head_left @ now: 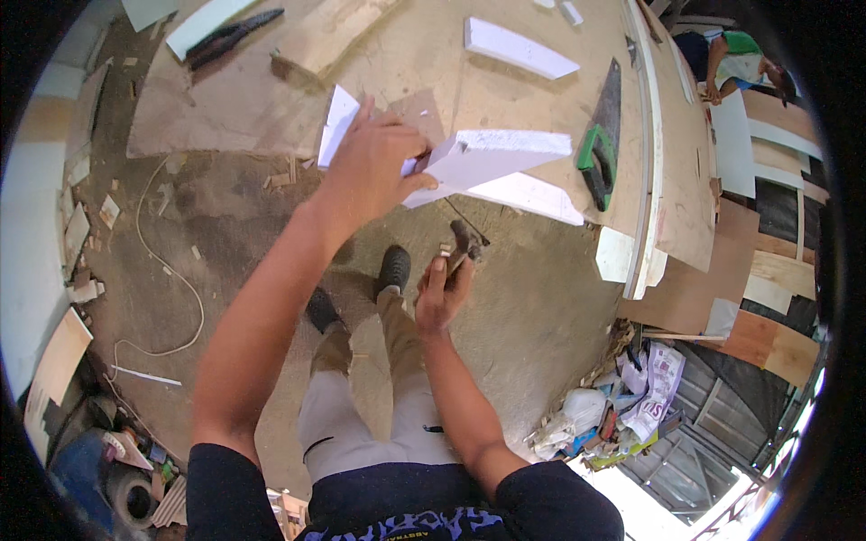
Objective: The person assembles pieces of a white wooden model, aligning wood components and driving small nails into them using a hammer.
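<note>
My left hand [377, 158] is closed around an angled white piece of board [505, 147] at the near edge of the worktable, with its thumb on the near side. The piece is tilted, and part of it is hidden behind my fingers. Another white strip [532, 196] lies just beyond and below it. Lower and to the right, my right hand [442, 298] grips a hammer [464, 240] near its dark head. The hammer is apart from the board, and most of its handle is hidden by my hand.
On the worktable [225, 113] lie a green-handled handsaw [599, 162], a white board offcut [520, 49], a wooden block [329, 36] and a black-handled tool [233, 38]. A cord [144, 234] and scraps cover the floor at left. Another person [735, 59] works at far right.
</note>
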